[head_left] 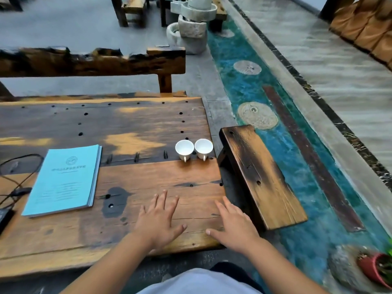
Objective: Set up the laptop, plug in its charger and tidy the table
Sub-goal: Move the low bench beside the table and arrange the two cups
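Outdoors, seemingly, a scorched plank table [148,183] stands beside a teal floor strip [275,145], with a low bench [261,177] at its right end. Both the left hand [158,219] and right hand [233,225] lie flat and spread on the wood, holding nothing. Two white cups [194,150] sit near the edge. Blue booklets [63,179] bear an unreadable title; a black cable [14,183] trails at far left.

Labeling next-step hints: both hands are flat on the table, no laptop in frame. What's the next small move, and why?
Probably reach the left hand toward the black cable and charger brick at the table's left edge. Both hands, the right hand too, lie open and hold nothing, and the charger gear is the only laptop item showing.
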Demonstrator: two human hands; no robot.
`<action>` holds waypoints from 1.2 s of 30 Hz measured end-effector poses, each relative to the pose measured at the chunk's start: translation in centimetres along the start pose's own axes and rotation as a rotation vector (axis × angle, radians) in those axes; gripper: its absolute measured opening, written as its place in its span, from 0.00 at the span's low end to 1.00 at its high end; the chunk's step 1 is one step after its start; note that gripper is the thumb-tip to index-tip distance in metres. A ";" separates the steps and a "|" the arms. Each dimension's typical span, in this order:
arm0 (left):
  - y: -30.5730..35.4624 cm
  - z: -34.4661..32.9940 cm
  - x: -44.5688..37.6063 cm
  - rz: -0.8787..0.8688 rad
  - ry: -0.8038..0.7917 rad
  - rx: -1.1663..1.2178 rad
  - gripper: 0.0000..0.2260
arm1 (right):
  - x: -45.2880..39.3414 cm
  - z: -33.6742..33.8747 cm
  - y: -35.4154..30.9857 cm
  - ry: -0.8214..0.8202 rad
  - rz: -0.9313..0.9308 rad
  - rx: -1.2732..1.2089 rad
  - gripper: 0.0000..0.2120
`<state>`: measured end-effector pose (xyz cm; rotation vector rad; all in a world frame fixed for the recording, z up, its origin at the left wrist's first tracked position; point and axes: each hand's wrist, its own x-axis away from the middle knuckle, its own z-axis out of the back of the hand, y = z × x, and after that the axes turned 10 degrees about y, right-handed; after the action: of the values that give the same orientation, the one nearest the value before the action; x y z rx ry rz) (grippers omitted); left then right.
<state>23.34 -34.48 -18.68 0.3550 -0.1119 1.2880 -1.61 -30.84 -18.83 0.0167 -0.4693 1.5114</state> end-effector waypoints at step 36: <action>-2.6 0.8 -30.3 0.171 0.013 0.167 0.45 | -34.6 3.8 2.4 -0.078 0.087 -0.062 0.50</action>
<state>17.35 -63.22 -26.84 0.4880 -0.0236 1.4731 -4.63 -64.68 -26.62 0.0066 -0.5855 1.5854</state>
